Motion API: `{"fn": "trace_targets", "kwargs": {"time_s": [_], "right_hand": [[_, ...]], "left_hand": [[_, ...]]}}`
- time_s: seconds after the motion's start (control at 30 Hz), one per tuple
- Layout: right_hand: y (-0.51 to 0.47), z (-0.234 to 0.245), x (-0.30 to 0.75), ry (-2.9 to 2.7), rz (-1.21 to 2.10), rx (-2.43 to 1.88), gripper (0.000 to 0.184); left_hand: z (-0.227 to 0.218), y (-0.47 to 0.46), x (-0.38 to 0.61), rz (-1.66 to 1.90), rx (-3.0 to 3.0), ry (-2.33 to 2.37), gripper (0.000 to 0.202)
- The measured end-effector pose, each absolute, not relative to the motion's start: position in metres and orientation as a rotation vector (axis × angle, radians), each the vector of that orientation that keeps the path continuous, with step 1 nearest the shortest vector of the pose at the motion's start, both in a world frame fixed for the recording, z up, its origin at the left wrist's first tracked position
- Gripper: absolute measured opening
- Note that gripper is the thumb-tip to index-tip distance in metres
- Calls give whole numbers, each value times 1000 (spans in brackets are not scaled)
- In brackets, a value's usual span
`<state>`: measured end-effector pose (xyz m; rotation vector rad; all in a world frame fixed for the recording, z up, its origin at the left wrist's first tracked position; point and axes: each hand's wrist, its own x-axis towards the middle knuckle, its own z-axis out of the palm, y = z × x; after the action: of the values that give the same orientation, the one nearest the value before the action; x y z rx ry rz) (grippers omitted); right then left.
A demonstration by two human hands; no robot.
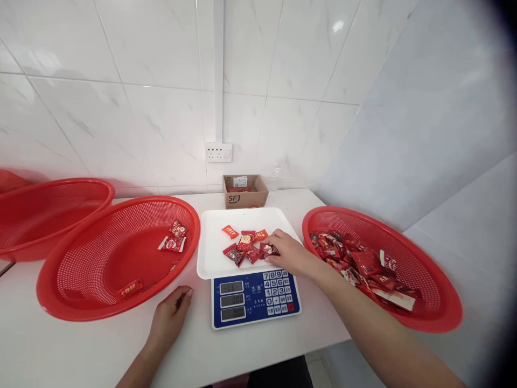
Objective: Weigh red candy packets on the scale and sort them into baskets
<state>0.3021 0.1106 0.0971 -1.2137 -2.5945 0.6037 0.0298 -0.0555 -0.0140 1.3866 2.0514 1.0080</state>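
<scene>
Bare forearms (365,328) come in from the bottom edge. The left hand (170,312) rests on the desk (194,355) beside the scale (258,310), half curled; with its palm turned away, whether it is closed cannot be told. The right hand (288,251) has thumb and fingers about a dark red packet (269,249) on the white tray (216,223), pinching or merely touching it, I cannot tell. Several other packets (246,241) already lie there, while a far larger heap (365,264) is left in the right-side basket (446,315). The scale's top readout (231,287) is hard to make out, the leftmost basket (16,221) is cut off, and what fills the cardboard box (245,201) is mostly hidden.
</scene>
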Motion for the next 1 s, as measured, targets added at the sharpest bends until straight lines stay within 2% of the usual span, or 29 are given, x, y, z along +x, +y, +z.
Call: {"fn": "trace_targets", "kwargs": {"time_s": [0.1,0.2,0.43,0.53,0.63,0.7,0.8,0.87,1.0], "right_hand": [[107,104,309,-2520,587,-1282,18],[103,112,328,-2364,491,-1402,18],[94,99,397,-2020,74,-1757,55],[85,82,410,-2065,181,-1807,58],[76,68,409,-2173,342,-1917,56],[72,64,405,-2227,308,-1988,55],[71,62,402,-2226,215,-2039,55],[72,59,403,-2216,168,-2032,56],[80,43,416,-2246,91,-1966,58]], "left_hand": [[-13,-56,30,1006,1398,2059,34],[-13,-55,30,1005,1402,2058,34],[-15,-52,29,997,1391,2048,34],[-15,-57,33,1035,1436,2072,32],[-7,-71,39,1198,1757,2067,22],[6,-81,43,1398,2101,2019,13],[35,-83,44,1585,2396,2095,19],[57,-78,40,1344,2311,2302,22],[88,-70,24,650,1745,2528,41]]}}
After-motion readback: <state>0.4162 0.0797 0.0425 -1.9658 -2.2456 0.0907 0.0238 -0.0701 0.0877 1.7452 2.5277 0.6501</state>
